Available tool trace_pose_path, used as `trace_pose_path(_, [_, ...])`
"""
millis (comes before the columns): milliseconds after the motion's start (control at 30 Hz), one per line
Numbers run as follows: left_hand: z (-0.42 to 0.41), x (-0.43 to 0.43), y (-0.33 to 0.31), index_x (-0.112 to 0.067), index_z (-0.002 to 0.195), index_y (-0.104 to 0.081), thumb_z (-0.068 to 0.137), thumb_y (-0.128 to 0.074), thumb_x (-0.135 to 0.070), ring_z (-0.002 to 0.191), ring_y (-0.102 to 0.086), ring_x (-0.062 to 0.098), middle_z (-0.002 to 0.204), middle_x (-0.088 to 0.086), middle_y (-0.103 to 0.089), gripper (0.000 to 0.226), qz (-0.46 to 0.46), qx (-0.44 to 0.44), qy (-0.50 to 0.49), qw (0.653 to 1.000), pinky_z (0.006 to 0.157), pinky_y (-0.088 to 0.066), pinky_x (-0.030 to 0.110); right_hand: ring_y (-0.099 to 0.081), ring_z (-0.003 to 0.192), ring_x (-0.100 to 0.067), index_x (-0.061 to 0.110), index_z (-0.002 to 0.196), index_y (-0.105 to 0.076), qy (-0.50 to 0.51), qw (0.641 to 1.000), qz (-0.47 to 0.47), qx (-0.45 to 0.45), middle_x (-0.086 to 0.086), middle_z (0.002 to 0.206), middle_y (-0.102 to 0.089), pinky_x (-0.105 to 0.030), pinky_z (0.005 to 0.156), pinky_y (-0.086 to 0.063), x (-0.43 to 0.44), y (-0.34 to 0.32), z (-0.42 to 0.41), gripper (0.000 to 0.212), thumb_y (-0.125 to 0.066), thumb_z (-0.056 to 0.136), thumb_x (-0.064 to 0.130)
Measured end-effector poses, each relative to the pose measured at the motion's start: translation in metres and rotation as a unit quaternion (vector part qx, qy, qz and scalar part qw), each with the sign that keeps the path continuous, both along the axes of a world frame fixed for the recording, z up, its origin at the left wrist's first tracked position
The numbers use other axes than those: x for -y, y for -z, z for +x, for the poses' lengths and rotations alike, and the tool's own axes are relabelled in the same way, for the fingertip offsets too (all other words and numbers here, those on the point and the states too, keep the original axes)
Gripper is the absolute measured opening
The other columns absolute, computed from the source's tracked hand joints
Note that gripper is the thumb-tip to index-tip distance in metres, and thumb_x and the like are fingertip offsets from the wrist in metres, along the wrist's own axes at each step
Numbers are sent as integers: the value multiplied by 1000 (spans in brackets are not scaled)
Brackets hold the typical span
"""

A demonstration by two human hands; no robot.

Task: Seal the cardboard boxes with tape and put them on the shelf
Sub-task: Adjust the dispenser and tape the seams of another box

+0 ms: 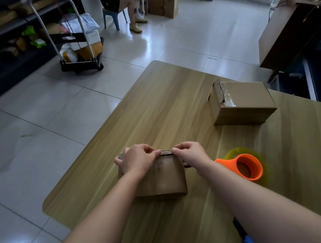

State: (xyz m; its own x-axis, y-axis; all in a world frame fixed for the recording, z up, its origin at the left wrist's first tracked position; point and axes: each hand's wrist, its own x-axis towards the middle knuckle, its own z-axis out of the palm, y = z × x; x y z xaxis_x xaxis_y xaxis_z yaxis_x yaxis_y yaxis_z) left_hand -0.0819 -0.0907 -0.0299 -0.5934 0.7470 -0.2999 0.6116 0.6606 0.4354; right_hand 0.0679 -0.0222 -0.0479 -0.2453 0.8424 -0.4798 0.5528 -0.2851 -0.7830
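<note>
Near the tabletop's (173, 103) left edge, the left hand (138, 162) and right hand (192, 153) both pinch the box's (163, 180) top flap edge, fingers curled.

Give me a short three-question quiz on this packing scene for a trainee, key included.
1. True or false: the left hand and right hand both pinch the top edge of the small brown cardboard box.
2. Where does the orange-cored roll of yellowish tape lie? A) on the wood-grain table, right of the small box; B) on the floor; C) in a hand.
3. Fill in: the larger brown cardboard box at the table's far right already carries clear ____.
Key: 1 true; 2 A; 3 tape.
</note>
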Motion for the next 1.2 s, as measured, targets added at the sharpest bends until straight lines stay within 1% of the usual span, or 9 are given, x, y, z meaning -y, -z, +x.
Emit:
trace_pose_path(233, [6,0,2,-37,91,-69,80,-57,-65,121,-42,18,110,-12,-65,33,-16,-27,8,999,101,-24,48,-67,96,-26,24,86,-74,-37,995,68,65,3,81,-67,-45,85,-56,0,6,-5,6,-73,83,29])
trace_pose_path(300, [4,-2,2,-35,99,-69,89,-49,-59,127,-40,20,116,-8,-64,33,-15,8,-13,1000,108,-20,49,-68,96,-26,25,84,-73,-32,997,51,50,4,82,-67,-46,85,-57,0,3,-4,5,-73,82,30])
trace_pose_path(367, [-1,-5,2,-33,96,-69,96,-43,-49,128,-42,21,115,-7,-65,30,-4,58,-52,997,111,-16,50,-67,89,-24,23,90,-74,-17,999,24,22,3,84,-67,-43,82,-59,1,-2,-1,8,-72,85,29])
trace_pose_path(500, [-11,-6,4,-34,82,-64,95,-46,-32,111,-56,16,99,-13,-69,22,28,92,-82,992,111,-15,49,-56,79,-14,16,94,-71,-3,1000,-5,-24,5,79,-62,-35,72,-53,3,-9,2,12,-66,92,27])
trace_pose_path(633, [-14,-3,0,-33,88,-66,95,-49,-30,107,-58,14,92,-13,-67,19,24,47,-46,998,115,-7,50,-57,82,-16,15,98,-72,-2,1000,-6,-14,2,83,-63,-35,72,-54,3,-11,-1,15,-66,92,28])
trace_pose_path(800, [-12,2,-2,-34,97,-69,96,-50,-34,119,-51,15,103,-14,-68,18,42,1,29,999,114,-3,52,-59,84,-16,15,101,-70,5,1000,-5,-6,2,87,-63,-41,79,-57,2,-13,-1,18,-65,92,30])
trace_pose_path(1033, [-6,-5,-8,-34,100,-69,96,-49,-36,118,-52,15,107,-13,-68,21,70,13,48,996,114,-10,50,-56,75,-21,17,85,-65,26,1000,10,2,-7,83,-62,-33,64,-48,-4,-12,2,14,-61,94,26])
trace_pose_path(1100, [-2,-9,-11,-32,101,-69,96,-50,-36,116,-52,15,107,-11,-69,21,83,23,52,995,112,-13,46,-57,76,-21,14,89,-66,33,999,24,6,-7,83,-63,-35,66,-50,-8,-15,7,14,-61,94,26])
trace_pose_path(1200, [7,-17,-15,-32,98,-70,95,-51,-35,114,-54,15,103,-11,-70,20,103,27,58,993,110,-16,43,-62,86,-22,11,96,-68,36,997,56,38,-5,88,-66,-42,83,-55,-16,-17,24,18,-63,93,28])
